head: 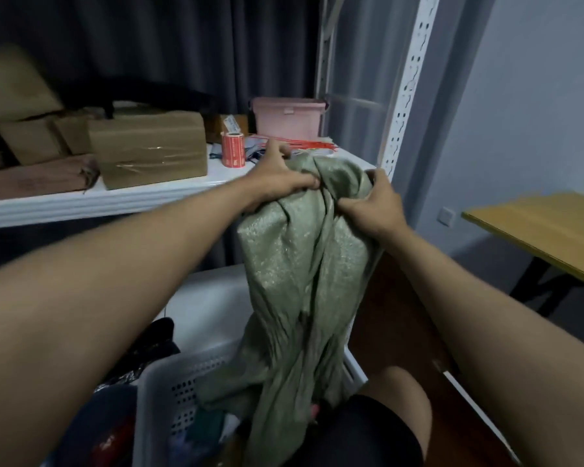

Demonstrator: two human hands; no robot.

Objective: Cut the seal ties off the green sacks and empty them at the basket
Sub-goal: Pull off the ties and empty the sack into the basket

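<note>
A green woven sack [300, 271] hangs limp in front of me, its lower end drooping into a white perforated basket [169, 382] at the bottom of the head view. My left hand [277, 178] grips the bunched upper end of the sack from the left. From the right, my right hand [378, 203] clutches the same bunched fabric. Dark and coloured clothes [122, 426] lie in and beside the basket. Red seal ties [300, 143] lie on the white shelf [149, 197] behind the sack.
Cardboard boxes [149, 150], a red label roll [233, 150] and a pink bin [289, 117] stand on the shelf. A white perforated rack post [405, 89] rises at the shelf's right end. A wooden table [547, 230] stands at the right.
</note>
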